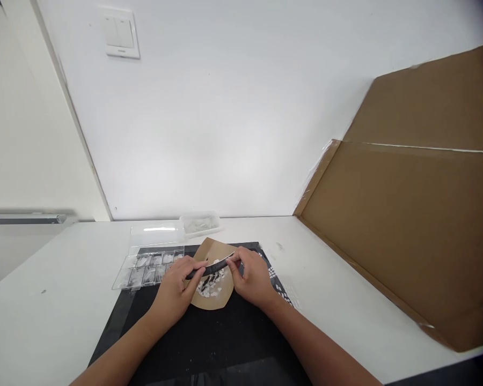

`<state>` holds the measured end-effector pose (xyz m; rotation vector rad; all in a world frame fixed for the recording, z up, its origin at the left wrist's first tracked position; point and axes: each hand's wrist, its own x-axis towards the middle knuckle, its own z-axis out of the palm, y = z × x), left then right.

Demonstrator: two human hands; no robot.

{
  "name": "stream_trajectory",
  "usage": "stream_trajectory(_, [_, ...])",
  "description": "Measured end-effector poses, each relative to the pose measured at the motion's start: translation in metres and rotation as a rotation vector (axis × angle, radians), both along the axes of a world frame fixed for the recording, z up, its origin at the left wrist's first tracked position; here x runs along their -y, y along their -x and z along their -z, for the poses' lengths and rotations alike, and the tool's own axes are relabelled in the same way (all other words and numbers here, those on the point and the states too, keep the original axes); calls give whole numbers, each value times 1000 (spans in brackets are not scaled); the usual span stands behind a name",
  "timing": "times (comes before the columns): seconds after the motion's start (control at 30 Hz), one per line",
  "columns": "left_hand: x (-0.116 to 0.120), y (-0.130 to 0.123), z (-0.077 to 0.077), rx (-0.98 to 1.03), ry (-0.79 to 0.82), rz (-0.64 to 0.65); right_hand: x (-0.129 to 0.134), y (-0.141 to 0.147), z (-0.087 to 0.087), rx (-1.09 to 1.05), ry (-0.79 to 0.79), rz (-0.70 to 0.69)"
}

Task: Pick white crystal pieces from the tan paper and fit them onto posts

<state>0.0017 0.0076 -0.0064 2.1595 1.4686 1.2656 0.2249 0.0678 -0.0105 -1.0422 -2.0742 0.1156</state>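
A narrow dark strip with a white edge is stretched in a slight curve between my two hands. My left hand pinches its left end between thumb and fingers. At the other end, my right hand grips it the same way. Below the strip lies a brown paper sheet with small white pieces and a few dark slivers scattered on it. The paper rests on a black mat. What exactly the strip is made of, I cannot tell.
Left of the paper sits a clear compartment box holding whitish pieces, its transparent lid raised behind. A white tray stands near the wall. Small white rectangles lie along the mat's right side. A large cardboard panel leans at the right.
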Motion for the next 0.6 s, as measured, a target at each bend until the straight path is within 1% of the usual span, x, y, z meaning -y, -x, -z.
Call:
stream_trajectory(0.07, [1, -2, 0, 38, 10, 9, 1, 0, 0, 0, -4, -13])
stream_trajectory(0.17, [3, -2, -1, 77, 19, -3, 6, 2, 0, 17, -4, -88])
stream_trajectory(0.23, [3, -2, -2, 106, 34, -13, 8, 4, -1, 14, 1, -114])
stream_trajectory(0.3, [4, -2, -4, 143, 52, -14, 9, 6, -3, -12, 2, -80])
stream_trajectory(0.43, [7, -4, -7, 187, 80, -7, 2, 3, -5, -81, 4, 43])
stream_trajectory(0.53, [9, -6, -8, 169, 58, 3, 0, 0, -5, -112, 24, 50])
stream_trajectory(0.6, [9, -5, -9, 144, 36, 7, 3, 1, -5, -115, 31, 10])
